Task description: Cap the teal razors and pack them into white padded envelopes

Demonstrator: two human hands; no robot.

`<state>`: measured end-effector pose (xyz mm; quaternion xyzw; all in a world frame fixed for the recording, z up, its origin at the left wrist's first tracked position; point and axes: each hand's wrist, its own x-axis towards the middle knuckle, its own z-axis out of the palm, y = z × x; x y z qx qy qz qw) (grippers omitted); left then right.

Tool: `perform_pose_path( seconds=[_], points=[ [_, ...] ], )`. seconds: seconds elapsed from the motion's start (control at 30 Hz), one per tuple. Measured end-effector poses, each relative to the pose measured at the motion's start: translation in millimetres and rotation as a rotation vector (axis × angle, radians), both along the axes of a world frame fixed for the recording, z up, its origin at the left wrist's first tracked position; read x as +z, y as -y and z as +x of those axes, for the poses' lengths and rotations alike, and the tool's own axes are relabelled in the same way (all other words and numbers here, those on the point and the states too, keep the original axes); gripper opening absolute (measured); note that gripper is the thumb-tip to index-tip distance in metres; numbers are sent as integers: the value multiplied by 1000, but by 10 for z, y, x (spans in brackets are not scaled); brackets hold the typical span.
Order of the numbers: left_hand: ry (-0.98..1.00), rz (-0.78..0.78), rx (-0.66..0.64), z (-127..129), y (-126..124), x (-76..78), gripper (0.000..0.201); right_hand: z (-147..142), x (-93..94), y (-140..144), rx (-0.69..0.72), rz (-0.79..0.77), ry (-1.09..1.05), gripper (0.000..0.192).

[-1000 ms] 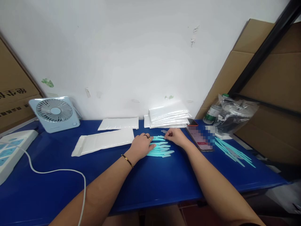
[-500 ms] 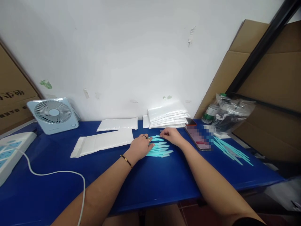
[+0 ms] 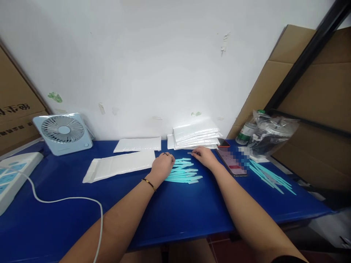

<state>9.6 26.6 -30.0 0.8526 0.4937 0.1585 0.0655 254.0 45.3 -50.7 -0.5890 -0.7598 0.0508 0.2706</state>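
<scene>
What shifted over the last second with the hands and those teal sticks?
The left hand slid left, uncovering more of the teal sticks. The right hand stayed at the row's far end. Envelopes, fan and phone stayed put.

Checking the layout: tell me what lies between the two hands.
In the head view, a fanned bunch of turquoise sticks lies on the blue table between left hand and right hand.

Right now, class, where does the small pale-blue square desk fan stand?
In the head view the pale-blue square desk fan stands far left on the blue table, against the white wall, left of the flat white padded envelopes.
</scene>
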Motion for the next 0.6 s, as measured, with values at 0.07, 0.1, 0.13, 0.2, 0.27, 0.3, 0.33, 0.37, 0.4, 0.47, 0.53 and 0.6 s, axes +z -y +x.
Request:
perform_pose_path(
  seconds=[0.07, 0.1, 0.13, 0.2, 0.27, 0.3, 0.33, 0.37, 0.4, 0.47, 0.53, 0.6],
  points=[
    [18, -4, 5, -14, -12, -12, 18, 20, 23, 36, -14, -22, -25, 16],
    [25, 3, 2, -21, -19, -18, 18, 34, 33, 54, -25, -33, -39, 16],
    [32, 14, -4, -29, -26, -23, 17, 48, 40, 70, -41, -48, -51, 16],
    [37, 29, -12, -43, -36, -30, 17, 78, 57, 99, -81, -102, -87, 13],
    [31, 21, -16, -53, -39, -34, 18, 104, 81, 129, -98, -176, -150, 12],
    [30, 11, -20, -56, -39, -36, 18, 112, 98, 146, -83, -214, -188, 14],
    [32, 0, -26, -59, -37, -38, 18, 118, 117, 166, -42, -250, -224, 17],
    [36, -11, -35, -60, -34, -42, 18, 119, 137, 186, 20, -283, -254, 19],
    [44, -21, -43, -60, -32, -47, 18, 115, 155, 207, 88, -314, -279, 21],
    [58, -35, -52, -58, -27, -58, 18, 97, 182, 243, 196, -358, -308, 23],
    [63, -41, -49, -52, -24, -67, 18, 68, 193, 267, 236, -382, -298, 22],
    [61, -39, -42, -45, -21, -73, 18, 32, 192, 278, 243, -389, -270, 21]
  ],
)
